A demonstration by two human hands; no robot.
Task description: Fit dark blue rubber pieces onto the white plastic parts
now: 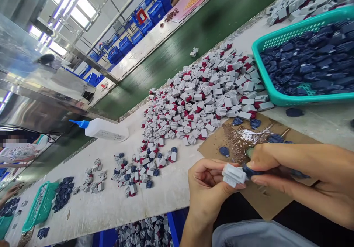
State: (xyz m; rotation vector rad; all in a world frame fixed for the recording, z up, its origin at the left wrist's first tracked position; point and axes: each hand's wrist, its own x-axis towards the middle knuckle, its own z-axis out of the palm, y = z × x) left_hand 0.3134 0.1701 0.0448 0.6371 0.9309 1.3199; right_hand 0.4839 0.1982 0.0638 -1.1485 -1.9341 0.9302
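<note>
Between the thumb and fingers of my left hand (206,188) is a small grey plastic block (233,175) with a raised, stepped face. My right hand (293,173) pinches a dark blue plastic piece (250,171), its end against the right side of the block. I cannot tell whether the two are joined. Beneath both hands lies a brown cardboard sheet (265,204) with a wet, glossy patch and several loose dark blue pieces (224,151). Just beyond spreads a large pile of grey blocks with dark red parts (193,103).
A teal basket (276,100) of dark blue pieces stands at the right. A white bottle with blue nozzle (106,129) lies near the green conveyor belt (166,58). Left are a smaller teal basket (41,206) and co-workers' hands. Below the table edge is a blue crate (177,223).
</note>
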